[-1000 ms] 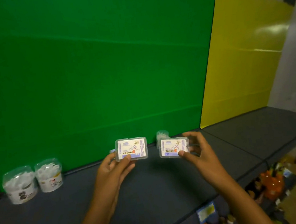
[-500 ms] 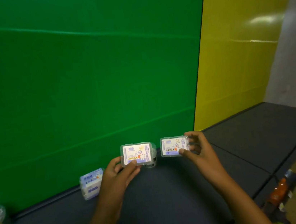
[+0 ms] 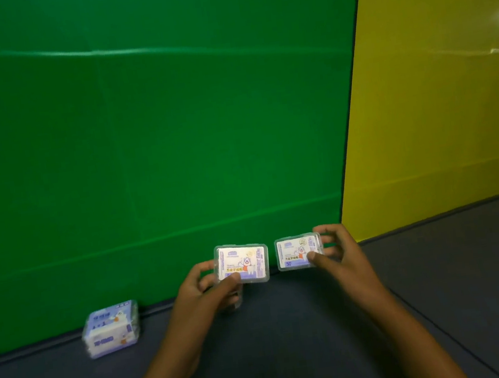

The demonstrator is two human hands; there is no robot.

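Clear-plastic left box [image 3: 241, 263] pinched in the left hand [image 3: 197, 294], right box [image 3: 296, 252] in the right hand [image 3: 345, 260]; set both level just ahead, edges aligned.

The left hand [image 3: 193, 301] and right hand [image 3: 346, 260] are shown bare; the left forearm [image 3: 161, 371] and right forearm [image 3: 410, 335] are likewise uncovered.

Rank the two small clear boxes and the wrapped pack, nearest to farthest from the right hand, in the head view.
1. right clear box, pinched by the right hand itself.
2. left clear box, just to its left, held in the left hand.
3. wrapped pack, far left on the grey shelf.
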